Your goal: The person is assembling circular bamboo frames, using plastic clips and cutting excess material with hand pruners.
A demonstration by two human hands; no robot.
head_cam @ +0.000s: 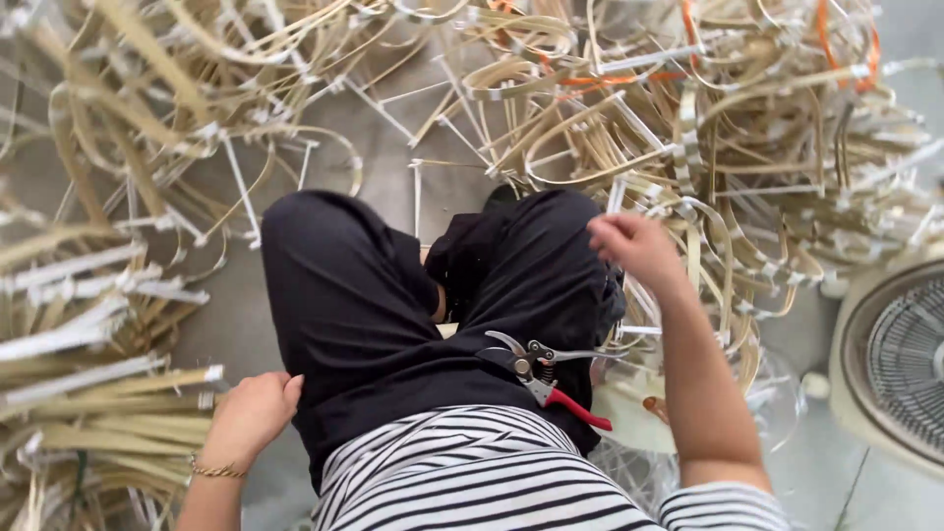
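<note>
The person sits on the floor (pixel 413 187) with legs crossed in black trousers, and the shears (pixel 543 376) lie on the lap, blades to the left and red handle to the right. I take the shears as the landmark.

The left hand (pixel 251 415) is low and far left of the shears, beside the thigh, with a thin bracelet at the wrist. The fingers are curled into a loose fist against the ends of a strip bundle (pixel 98 393) that lies flat, its ends wrapped in white tape. It seems to hold one strip end, but the view is poor here and I cannot tell for sure.

The right hand (pixel 634 246) is raised above and right of the shears, over the knee, with the forearm going down toward the striped shirt. Its fingers are bent together as in a pinch, at the edge of the hoop pile (pixel 747 147); what they pinch I cannot tell.

The hoop pile is bent pale strips with white tape joints, with some orange bands at the top. A fan (pixel 900 359) lies far right of the shears. Just right of the shears is a cream lid (pixel 629 398).
</note>
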